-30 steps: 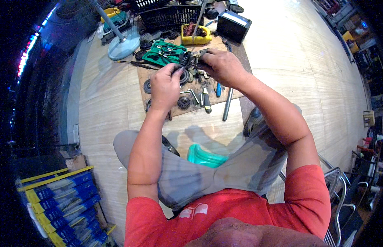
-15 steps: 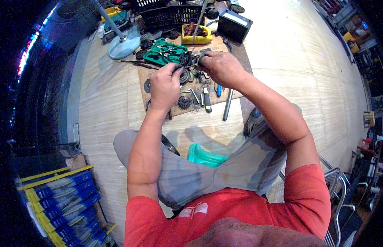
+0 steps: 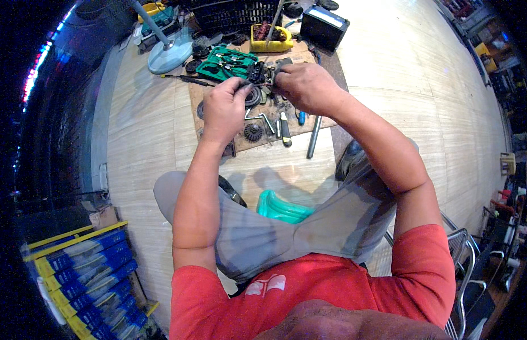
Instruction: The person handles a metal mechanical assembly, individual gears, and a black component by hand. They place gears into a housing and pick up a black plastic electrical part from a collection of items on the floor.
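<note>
My left hand (image 3: 225,107) and my right hand (image 3: 308,86) are held close together over a stained cardboard sheet (image 3: 291,129) on the floor. The left thumb and forefinger are pinched, but what sits between them is too small and dark to name. The right fingers curl round something dark that the hand mostly hides. Between the hands are small dark and metal parts (image 3: 265,73). A black ring-shaped part (image 3: 253,96) lies just beside my left fingertips. Nearer me rest a black toothed gear (image 3: 254,132), a bent metal wrench (image 3: 267,123) and a yellow-and-black utility knife (image 3: 285,131).
Beyond my hands is an open green tool case (image 3: 226,62). Behind it stand a yellow container (image 3: 272,44), a black basket (image 3: 235,20) and a black battery (image 3: 324,27). A fan base (image 3: 170,55) is at left. A metal tube (image 3: 314,137) lies near my right foot.
The whole scene sits slightly higher in the picture. Both hands stay over the same parts, with only small shifts of the fingers and wrists.
</note>
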`<state>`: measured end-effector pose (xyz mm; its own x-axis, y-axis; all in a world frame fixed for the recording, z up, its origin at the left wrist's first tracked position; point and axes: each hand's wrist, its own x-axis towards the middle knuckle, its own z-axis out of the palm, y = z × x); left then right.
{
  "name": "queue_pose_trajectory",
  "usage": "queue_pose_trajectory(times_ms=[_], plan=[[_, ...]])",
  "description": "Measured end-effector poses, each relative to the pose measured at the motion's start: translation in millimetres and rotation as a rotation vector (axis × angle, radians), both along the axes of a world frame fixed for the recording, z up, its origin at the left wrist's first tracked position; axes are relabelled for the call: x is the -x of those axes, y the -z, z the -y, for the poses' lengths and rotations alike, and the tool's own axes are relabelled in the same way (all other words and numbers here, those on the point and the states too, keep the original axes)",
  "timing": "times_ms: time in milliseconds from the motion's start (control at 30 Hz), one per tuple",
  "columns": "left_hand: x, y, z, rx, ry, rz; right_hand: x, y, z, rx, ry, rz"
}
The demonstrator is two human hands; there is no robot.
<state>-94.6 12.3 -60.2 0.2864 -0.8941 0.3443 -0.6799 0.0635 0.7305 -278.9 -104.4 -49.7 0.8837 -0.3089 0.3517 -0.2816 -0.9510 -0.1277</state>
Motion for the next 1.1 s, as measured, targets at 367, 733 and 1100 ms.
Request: queue_pose_trajectory(times_ms=[367, 733, 1100], plan=[[14.3, 2.5, -0.2, -0.042, 0.092, 0.143, 1.9, -0.7, -9.8, -0.094, -0.036, 0.089], [15.2, -0.9, -3.9, 0.05, 0.128, -0.045, 2.3, -6.2, -3.2, -0.173, -0.131, 0.073], [10.1, 1.6, -0.1, -0.067, 0.104, -0.203, 3.3, -6.1, -7.5, -0.101, -0.046, 0.058]])
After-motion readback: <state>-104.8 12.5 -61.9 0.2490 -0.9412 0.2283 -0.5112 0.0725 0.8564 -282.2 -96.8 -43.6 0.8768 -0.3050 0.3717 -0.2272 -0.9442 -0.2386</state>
